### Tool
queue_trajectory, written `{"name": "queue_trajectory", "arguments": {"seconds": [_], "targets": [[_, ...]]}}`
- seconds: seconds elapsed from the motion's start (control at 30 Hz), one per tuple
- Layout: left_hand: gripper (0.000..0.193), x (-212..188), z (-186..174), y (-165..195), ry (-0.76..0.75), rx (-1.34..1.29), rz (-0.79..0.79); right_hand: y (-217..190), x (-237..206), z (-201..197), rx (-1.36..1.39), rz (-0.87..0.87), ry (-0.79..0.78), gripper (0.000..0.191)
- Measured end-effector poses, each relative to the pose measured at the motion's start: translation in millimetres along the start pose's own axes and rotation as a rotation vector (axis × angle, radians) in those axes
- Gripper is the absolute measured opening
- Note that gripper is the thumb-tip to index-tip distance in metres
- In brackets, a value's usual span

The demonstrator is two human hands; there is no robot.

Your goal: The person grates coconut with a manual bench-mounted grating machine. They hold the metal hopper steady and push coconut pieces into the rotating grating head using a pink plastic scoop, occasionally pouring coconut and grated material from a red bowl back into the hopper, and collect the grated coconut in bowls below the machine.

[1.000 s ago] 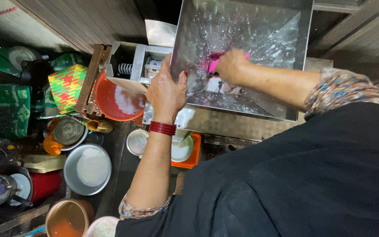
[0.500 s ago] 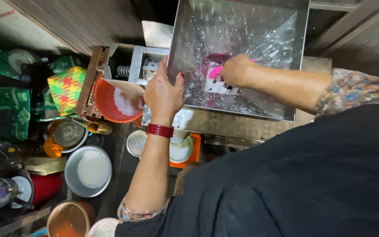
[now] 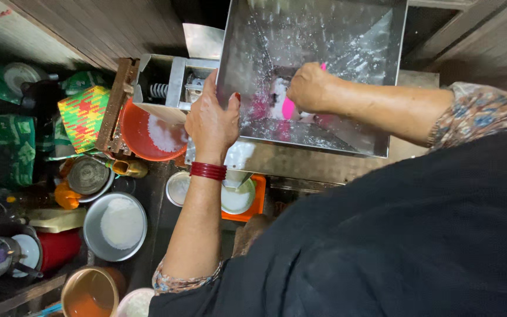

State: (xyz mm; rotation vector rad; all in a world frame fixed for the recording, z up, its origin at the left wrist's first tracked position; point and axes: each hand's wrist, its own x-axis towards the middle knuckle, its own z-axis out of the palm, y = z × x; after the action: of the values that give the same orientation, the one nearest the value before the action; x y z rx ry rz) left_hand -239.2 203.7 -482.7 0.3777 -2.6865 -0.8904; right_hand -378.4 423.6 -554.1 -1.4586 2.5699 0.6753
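Right hand [image 3: 311,88], fist closed on pink scraper [image 3: 289,107], has shifted to 12 o'clock inside the square steel hopper [image 3: 347,41]; left hand [image 3: 211,120] grips its rim. White residue remains.

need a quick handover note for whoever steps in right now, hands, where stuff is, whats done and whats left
Left hand: grips the near left edge of the steel hopper, red bangles at the wrist.
Right hand: inside the hopper, closed on a pink tool near the bottom opening.
Things: white wet residue is spattered on the hopper walls. Orange tub with white material sits at the left of the machine; a steel bowl of white material and a small white-filled bowl lie below.
Done: hopper mostly emptied.
Left: residue on the walls and at the opening.
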Motion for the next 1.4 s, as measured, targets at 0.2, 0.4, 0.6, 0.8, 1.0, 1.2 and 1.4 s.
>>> {"name": "queue_trajectory", "arguments": {"seconds": [0.2, 0.4, 0.6, 0.8, 1.0, 1.2, 1.4], "targets": [[0.060, 0, 1, -1, 0.042, -0.013, 0.044, 1, -12, -16, 0.019, 0.049, 0.078, 0.017], [0.060, 2, 1, 0, -0.012, 0.009, -0.027, 0, -4, -23, 0.019, 0.059, -0.195, 0.021], [0.061, 0, 1, -3, -0.013, 0.014, -0.007, 30, -6, -5, 0.098, 0.288, -0.320, 0.028], [0.060, 2, 2, -2, 0.029, 0.016, 0.020, 8, -13, -22, 0.244, 0.335, -0.356, 0.030], [0.060, -1, -1, 0, -0.007, 0.007, -0.001, 29, -49, -63, 0.035, 0.184, -0.336, 0.024], [0.060, -1, -2, 2, -0.011, -0.026, 0.001, -14, -36, -30, 0.028, 0.165, -0.426, 0.026], [0.060, 0, -1, 0, -0.006, -0.041, 0.010, 15, -24, -32, 0.275, 0.210, -0.377, 0.031]]}}
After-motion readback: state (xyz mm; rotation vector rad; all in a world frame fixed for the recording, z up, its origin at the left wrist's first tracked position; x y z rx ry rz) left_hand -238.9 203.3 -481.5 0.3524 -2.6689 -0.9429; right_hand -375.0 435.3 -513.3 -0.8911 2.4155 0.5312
